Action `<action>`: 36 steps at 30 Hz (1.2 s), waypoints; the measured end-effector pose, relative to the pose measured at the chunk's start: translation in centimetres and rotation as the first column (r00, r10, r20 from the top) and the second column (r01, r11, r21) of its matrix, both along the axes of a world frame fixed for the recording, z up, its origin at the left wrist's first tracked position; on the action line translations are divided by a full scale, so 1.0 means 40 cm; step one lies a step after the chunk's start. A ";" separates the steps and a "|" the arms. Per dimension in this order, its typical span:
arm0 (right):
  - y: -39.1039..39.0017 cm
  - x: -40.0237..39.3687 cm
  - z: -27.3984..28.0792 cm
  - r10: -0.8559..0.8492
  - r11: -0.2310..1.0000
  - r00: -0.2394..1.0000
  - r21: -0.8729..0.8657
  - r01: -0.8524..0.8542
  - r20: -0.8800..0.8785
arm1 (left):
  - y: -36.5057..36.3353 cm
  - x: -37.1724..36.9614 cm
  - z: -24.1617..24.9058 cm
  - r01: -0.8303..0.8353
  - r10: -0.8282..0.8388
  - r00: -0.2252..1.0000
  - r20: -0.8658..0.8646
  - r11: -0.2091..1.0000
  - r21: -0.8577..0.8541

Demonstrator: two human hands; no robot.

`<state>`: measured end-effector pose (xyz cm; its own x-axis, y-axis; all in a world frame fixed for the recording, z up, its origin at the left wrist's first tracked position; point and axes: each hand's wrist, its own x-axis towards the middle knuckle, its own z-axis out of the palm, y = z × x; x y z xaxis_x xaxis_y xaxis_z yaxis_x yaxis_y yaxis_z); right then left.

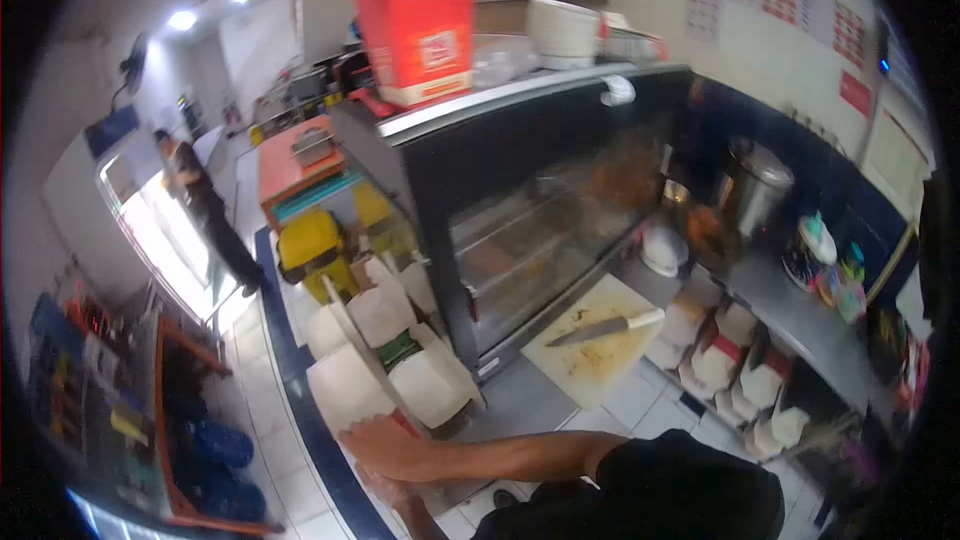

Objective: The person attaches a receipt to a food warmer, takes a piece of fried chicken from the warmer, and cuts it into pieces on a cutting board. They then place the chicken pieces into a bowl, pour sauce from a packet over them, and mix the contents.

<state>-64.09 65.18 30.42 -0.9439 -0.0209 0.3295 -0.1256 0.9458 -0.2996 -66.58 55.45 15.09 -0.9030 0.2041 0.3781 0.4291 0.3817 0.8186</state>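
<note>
My right hand (385,447) reaches across from the right, its fingers curled downward at the near edge of an open white carton (345,387). What those fingers hold, if anything, is hidden. Just beneath the right forearm, my left hand (382,487) is blurred and partly covered, close to the other hand. A small red patch (407,422) shows beside the right knuckles. More open white cartons (435,387) stand right beyond the hands, with something dark green (398,351) between them.
A knife (605,328) lies on a stained cutting board (575,365) before a glass display cabinet (545,250). White containers (715,355) fill a shelf at right. Yellow bins (318,250) stand beyond the cartons. A person (205,205) stands by a lit fridge (160,230) at far left.
</note>
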 end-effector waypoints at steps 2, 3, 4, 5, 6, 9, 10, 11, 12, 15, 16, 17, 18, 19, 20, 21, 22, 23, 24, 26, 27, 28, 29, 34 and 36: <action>-0.002 0.026 0.131 -0.042 0.999 0.996 -0.032 0.040 -0.084 | -0.002 -0.010 -0.004 -0.064 0.041 0.986 0.162 0.988 0.140; 0.006 0.040 0.183 0.035 0.986 0.977 -0.152 -0.068 -0.212 | 0.006 -0.009 -0.002 -0.131 0.030 0.947 0.321 0.946 0.296; 0.011 0.058 0.239 0.100 0.948 0.934 -0.252 -0.194 -0.344 | 0.008 -0.003 0.000 -0.224 -0.004 0.882 0.472 0.876 0.426; 0.025 0.099 0.315 0.087 0.947 0.931 -0.261 -0.188 -0.354 | 0.003 0.000 0.002 -0.261 -0.002 0.861 0.508 0.856 0.446; 0.054 0.165 0.396 0.270 0.873 0.934 -0.350 -0.340 -0.234 | -0.006 0.007 -0.002 -0.228 0.006 0.865 0.503 0.896 0.382; 0.164 0.384 0.523 0.603 0.614 0.781 -0.533 -0.582 -0.159 | -0.064 0.042 -0.019 -0.091 0.055 0.904 0.425 0.994 0.064; 0.201 0.441 0.502 0.621 0.555 0.767 -0.600 -0.575 -0.160 | -0.080 0.053 -0.013 -0.042 0.053 0.912 0.406 0.998 -0.036; 0.252 0.495 0.469 0.639 0.496 0.753 -0.662 -0.562 -0.160 | -0.093 0.070 0.000 0.009 0.049 0.917 0.396 0.990 -0.143; 0.306 0.554 0.408 0.589 0.521 0.806 -0.735 -0.434 -0.058 | -0.099 0.091 0.012 0.069 0.036 0.917 0.398 0.966 -0.247; 0.377 0.783 0.274 0.251 0.467 0.963 -0.884 -0.030 0.100 | -0.059 0.189 0.062 0.235 0.000 0.900 0.436 0.843 -0.484; 0.380 0.849 0.221 0.121 0.352 0.989 -0.935 0.038 0.086 | -0.033 0.230 0.083 0.277 -0.005 0.887 0.462 0.806 -0.523; 0.374 0.904 0.161 -0.013 0.220 0.996 -0.971 0.088 0.088 | -0.009 0.276 0.082 0.272 0.001 0.887 0.462 0.807 -0.523; 0.361 0.946 0.096 -0.009 0.218 0.996 -0.972 0.087 0.088 | 0.031 0.338 0.085 0.383 -0.170 0.821 0.545 0.872 -0.304; 0.349 0.987 0.031 -0.262 0.320 0.951 -0.915 0.245 0.163 | 0.085 0.411 0.095 0.472 -0.351 0.735 0.580 0.879 -0.066; 0.341 1.028 -0.009 -0.507 0.373 0.839 -0.828 0.419 0.197 | 0.147 0.496 0.106 0.532 -0.530 0.630 0.568 0.827 0.181; 0.330 1.066 -0.040 -0.510 0.366 0.835 -0.827 0.427 0.205 | 0.201 0.581 0.122 0.557 -0.690 0.513 0.511 0.720 0.414; 0.307 1.097 -0.059 -0.617 0.380 0.747 -0.739 0.557 0.246 | 0.259 0.664 0.164 0.723 -0.720 0.540 0.436 0.662 0.198; 0.285 1.131 -0.079 -0.717 0.370 0.643 -0.635 0.678 0.269 | 0.318 0.745 0.214 0.826 -0.762 0.539 0.359 0.563 -0.044; 0.275 1.167 -0.103 -0.711 0.327 0.652 -0.697 0.638 0.264 | 0.365 0.819 0.249 0.868 -0.795 0.452 0.404 0.496 0.005; 0.261 1.264 -0.115 -0.790 0.304 0.563 -0.642 0.704 0.243 | 0.418 0.952 0.211 0.892 -0.814 0.373 0.446 0.447 0.068; 0.264 1.304 -0.111 -0.858 0.281 0.474 -0.592 0.755 0.197 | 0.453 1.000 0.124 0.924 -0.815 0.289 0.501 0.375 0.077; 0.272 1.357 -0.097 -0.870 0.188 0.423 -0.624 0.759 0.253 | 0.482 1.034 0.079 0.950 -0.808 0.203 0.552 0.300 0.090; 0.278 1.402 -0.074 -0.865 0.200 0.433 -0.620 0.759 0.252 | 0.502 1.071 0.127 0.945 -0.808 0.211 0.550 0.312 0.095; 0.323 1.594 -0.066 -0.860 0.083 0.377 -0.635 0.768 0.344 | 0.611 1.250 0.157 0.984 -0.816 0.083 0.572 0.158 0.082; 0.350 1.638 -0.102 -0.890 0.104 0.354 -0.628 0.772 0.288 | 0.659 1.303 0.143 0.994 -0.837 0.083 0.541 0.107 0.012</action>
<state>1.44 79.19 26.34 -0.1757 0.9842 -0.0199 0.5270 0.0770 -0.8464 -14.47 81.81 20.81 0.1021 0.9805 -0.1677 0.3594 0.1208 0.9253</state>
